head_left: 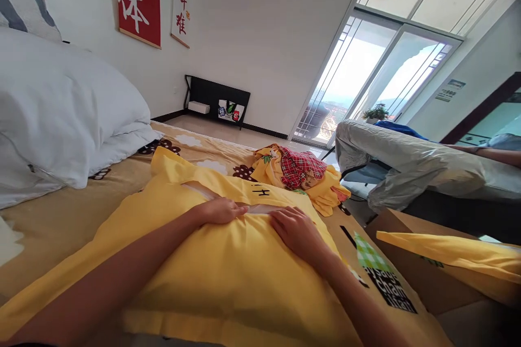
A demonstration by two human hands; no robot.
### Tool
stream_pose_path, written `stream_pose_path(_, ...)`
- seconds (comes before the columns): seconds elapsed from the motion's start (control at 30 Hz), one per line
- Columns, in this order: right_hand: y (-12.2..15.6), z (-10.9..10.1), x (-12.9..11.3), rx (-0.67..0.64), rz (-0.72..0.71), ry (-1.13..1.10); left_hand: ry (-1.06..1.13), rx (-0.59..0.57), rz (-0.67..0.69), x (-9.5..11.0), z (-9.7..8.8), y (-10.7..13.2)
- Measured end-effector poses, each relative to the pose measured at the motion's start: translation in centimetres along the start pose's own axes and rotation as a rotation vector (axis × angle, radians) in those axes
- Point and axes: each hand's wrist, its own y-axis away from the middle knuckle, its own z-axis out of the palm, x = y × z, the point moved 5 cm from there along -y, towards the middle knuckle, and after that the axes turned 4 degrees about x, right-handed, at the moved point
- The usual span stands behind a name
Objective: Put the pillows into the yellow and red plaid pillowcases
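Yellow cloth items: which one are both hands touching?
The plump yellow pillow, under left hand and right hand; neither touches the crumpled cloth or rightmost piece.

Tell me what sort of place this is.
Probably a bedroom, or a room set up like one: there's a broad patterned bedsheet, bulky white bedding at one side, and a yellow pillow on the sheet.
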Motion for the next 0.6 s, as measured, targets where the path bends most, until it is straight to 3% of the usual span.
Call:
stream_pose_path(0.1, -0.1, -1.5, 0.2, -0.037, 0.062, 0.191, 0.013, -0.064, 0.012, 0.4, 0.1, 0.4)
stream_pose_path(0.2, 0.1, -0.3, 1.7, -0.191, 0.149, 0.132, 0.046, -0.028, 0.035, 0.3, 0.1, 0.5)
stream_pose_path(0.3, 0.5, 2.4, 3.4, -0.331, 0.205, -0.065, 0.071, 0.075, 0.033, -0.2, 0.4, 0.3)
stream_pose_path(0.4, 0.5, 4.1, 4.5, -0.338, 0.251, -0.177, -0.041, 0.191, 0.046, -0.2, 0.9, 0.2)
stream_pose_path(0.6, 0.3, 3.3, 4.3, -0.302, 0.237, -0.224, -0.318, 0.453, 0.123, 1.0, 1.1, 1.7)
